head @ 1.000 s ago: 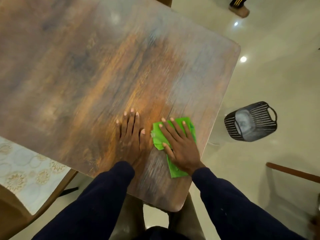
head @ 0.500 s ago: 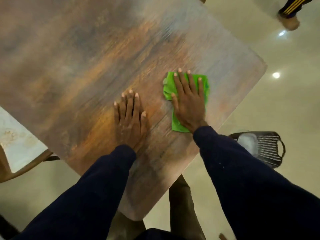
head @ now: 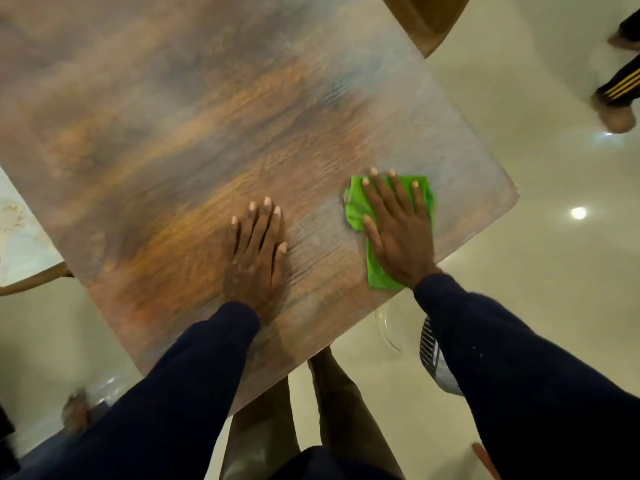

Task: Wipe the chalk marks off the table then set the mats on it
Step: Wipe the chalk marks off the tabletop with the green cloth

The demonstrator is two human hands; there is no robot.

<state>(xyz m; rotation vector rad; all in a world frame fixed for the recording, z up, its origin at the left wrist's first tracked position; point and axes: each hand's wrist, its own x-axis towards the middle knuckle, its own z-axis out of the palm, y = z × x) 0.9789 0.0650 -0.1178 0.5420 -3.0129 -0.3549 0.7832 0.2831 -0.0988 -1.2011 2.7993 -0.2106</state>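
I'd keep my right hand [head: 398, 233] flat, fingers spread, pressing the green cloth [head: 381, 275] toward the table [head: 173, 133] edge at right; left hand [head: 256, 251] flat, bracing.

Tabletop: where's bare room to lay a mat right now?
The table is bare from its far edge down to the hands, and left of the left hand. Only a narrow strip separates it from the right hand, which presses the green cloth near the right corner.
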